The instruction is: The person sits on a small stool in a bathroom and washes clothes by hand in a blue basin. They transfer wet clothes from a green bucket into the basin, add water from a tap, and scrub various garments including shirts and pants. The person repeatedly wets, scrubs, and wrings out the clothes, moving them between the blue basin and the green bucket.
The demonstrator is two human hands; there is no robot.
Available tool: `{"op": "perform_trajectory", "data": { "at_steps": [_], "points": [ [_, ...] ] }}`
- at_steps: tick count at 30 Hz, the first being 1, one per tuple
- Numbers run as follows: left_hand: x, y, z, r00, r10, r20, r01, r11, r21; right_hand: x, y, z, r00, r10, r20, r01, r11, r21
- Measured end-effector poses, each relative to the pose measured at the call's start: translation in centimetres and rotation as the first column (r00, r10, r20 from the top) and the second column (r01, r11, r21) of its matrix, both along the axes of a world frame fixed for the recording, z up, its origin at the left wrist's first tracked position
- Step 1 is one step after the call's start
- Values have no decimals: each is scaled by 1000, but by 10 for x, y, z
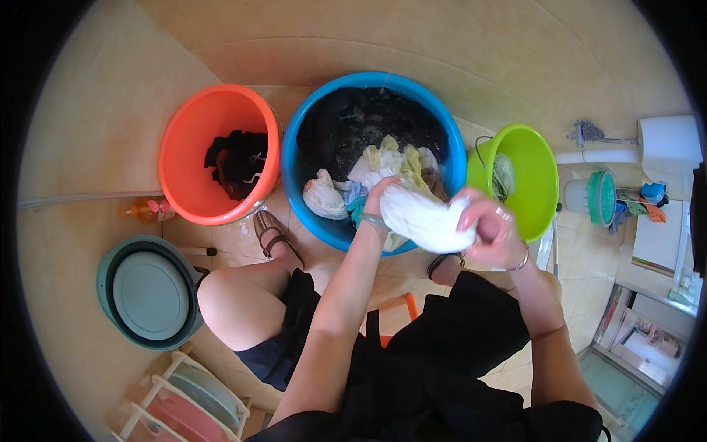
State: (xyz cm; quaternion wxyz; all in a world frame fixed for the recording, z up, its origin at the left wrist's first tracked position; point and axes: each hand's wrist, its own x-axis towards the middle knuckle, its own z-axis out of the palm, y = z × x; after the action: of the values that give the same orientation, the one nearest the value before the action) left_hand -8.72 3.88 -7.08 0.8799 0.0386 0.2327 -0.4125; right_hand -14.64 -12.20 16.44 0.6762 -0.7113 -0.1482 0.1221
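Observation:
A white, sock-shaped cloth (pixel 423 219) is held between my two hands, above the near edge of a blue tub (pixel 293 184). My left hand (pixel 378 197) is closed on its left end, the fingers partly hidden by the cloth. At the other end, my right hand (pixel 495 230) pinches it between thumb and fingers. Below, the tub holds dark water (pixel 361 121) and a heap of wet laundry (pixel 387 162) in white, pale yellow, blue and teal. A bunched white piece (pixel 324 195) lies at the heap's left.
To the left, an orange bucket (pixel 177 151) contains dark clothes (pixel 239 162). A lime-green bucket (pixel 541 177) with a pale cloth inside stands to the right. Near my left knee are a grey-green basin (pixel 151 296) and a rack (pixel 166 398). Tiled walls close in behind the tub.

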Motion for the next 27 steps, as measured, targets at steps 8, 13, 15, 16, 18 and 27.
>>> {"op": "perform_trajectory", "data": {
  "at_steps": [8,13,15,16,18,27],
  "points": [
    [-14,-3,24,988,20,155,-69,946,317,126,-68,-102,852,-490,-187,504,863,33],
    [-16,-29,97,996,82,-25,-82,997,-10,92,-73,-220,627,-536,-565,674,737,48],
    [-17,-4,102,991,136,11,-136,990,40,75,8,-183,573,-4,-820,681,560,473],
    [-16,-6,111,989,142,29,-140,989,-48,66,16,-171,588,119,-800,665,492,562],
    [-17,-3,125,986,158,56,-143,967,-211,56,27,-152,622,242,-744,629,411,660],
    [-23,1,114,984,4,180,-8,1000,24,85,-20,-154,707,1,-707,627,461,627]
  ]
}}
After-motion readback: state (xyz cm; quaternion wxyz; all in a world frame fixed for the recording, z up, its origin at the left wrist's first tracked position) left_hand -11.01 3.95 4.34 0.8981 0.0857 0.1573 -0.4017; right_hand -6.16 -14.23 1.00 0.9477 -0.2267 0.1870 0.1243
